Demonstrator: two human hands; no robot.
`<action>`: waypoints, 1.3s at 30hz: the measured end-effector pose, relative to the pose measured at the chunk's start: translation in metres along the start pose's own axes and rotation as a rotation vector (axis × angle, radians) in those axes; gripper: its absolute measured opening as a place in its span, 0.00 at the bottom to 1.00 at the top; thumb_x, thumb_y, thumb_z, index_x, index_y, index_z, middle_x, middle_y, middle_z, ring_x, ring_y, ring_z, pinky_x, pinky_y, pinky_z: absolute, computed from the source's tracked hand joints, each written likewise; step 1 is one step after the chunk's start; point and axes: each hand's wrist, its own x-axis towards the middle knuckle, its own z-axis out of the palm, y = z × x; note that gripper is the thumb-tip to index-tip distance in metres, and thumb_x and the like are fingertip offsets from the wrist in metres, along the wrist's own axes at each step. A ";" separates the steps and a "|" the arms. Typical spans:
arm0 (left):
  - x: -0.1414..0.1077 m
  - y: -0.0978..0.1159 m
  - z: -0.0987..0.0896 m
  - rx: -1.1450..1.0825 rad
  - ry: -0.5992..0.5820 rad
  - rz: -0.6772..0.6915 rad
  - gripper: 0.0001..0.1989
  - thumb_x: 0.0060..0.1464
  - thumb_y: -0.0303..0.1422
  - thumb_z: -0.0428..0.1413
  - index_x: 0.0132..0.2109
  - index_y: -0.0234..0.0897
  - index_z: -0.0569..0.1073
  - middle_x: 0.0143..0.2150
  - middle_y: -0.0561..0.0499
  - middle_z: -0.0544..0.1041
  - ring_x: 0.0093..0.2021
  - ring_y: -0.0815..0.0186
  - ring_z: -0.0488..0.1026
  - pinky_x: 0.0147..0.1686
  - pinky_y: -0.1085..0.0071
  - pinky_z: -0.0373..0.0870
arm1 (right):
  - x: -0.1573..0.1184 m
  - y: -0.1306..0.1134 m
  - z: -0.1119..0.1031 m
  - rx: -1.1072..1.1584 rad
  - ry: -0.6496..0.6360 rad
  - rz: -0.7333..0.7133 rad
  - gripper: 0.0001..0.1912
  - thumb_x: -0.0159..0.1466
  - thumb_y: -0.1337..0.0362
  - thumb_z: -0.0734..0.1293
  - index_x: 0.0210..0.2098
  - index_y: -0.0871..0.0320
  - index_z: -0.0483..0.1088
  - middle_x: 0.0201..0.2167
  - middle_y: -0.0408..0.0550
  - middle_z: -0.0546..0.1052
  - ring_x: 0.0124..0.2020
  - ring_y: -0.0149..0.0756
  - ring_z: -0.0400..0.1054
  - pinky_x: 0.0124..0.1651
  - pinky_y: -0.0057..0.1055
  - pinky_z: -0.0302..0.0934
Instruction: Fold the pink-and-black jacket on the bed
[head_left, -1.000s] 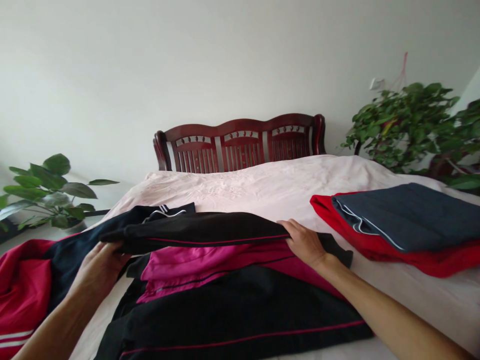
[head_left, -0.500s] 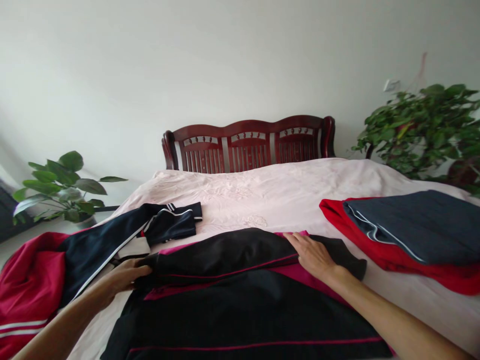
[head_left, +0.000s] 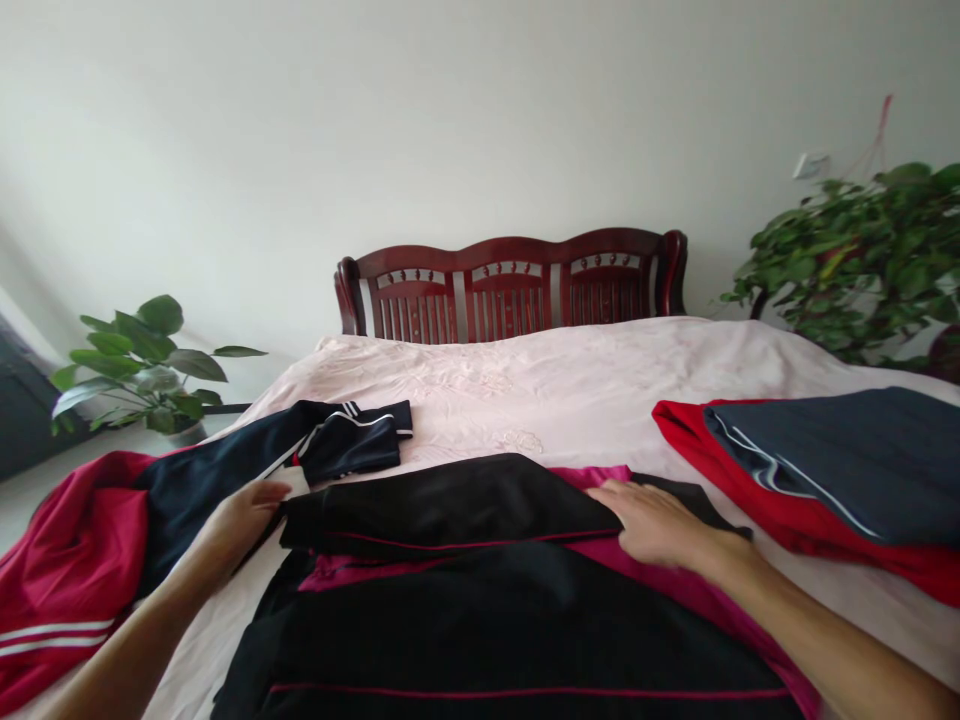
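Observation:
A black garment (head_left: 510, 620) with magenta panels and thin magenta piping lies across the front of the bed, its upper part folded over. At the left end of that fold, my left hand (head_left: 244, 515) is closed by the garment's edge; its fingertips are partly hidden. My right hand (head_left: 652, 522) has its fingers curled on the right end of the fold, gripping the black cloth. Beside my left arm lies a navy and red jacket (head_left: 217, 480) with white stripes.
Folded dark blue clothing (head_left: 847, 450) rests on red cloth (head_left: 817, 535) at the right. Pale pink bedding (head_left: 570, 380) reaches back to a dark wooden headboard (head_left: 510, 290). Leafy plants stand at the left (head_left: 142, 360) and right (head_left: 862, 260).
My right hand has gone from lying with fingers stretched to curled on the cloth. My left hand has shifted slightly up at the fold's end. The view has turned slightly left.

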 end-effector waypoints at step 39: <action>-0.031 -0.064 0.010 0.407 0.151 0.274 0.21 0.52 0.44 0.57 0.50 0.37 0.75 0.45 0.45 0.82 0.45 0.55 0.78 0.44 0.65 0.70 | -0.037 -0.165 0.040 0.103 0.546 -0.071 0.25 0.71 0.54 0.56 0.64 0.55 0.65 0.63 0.49 0.68 0.67 0.47 0.56 0.67 0.47 0.53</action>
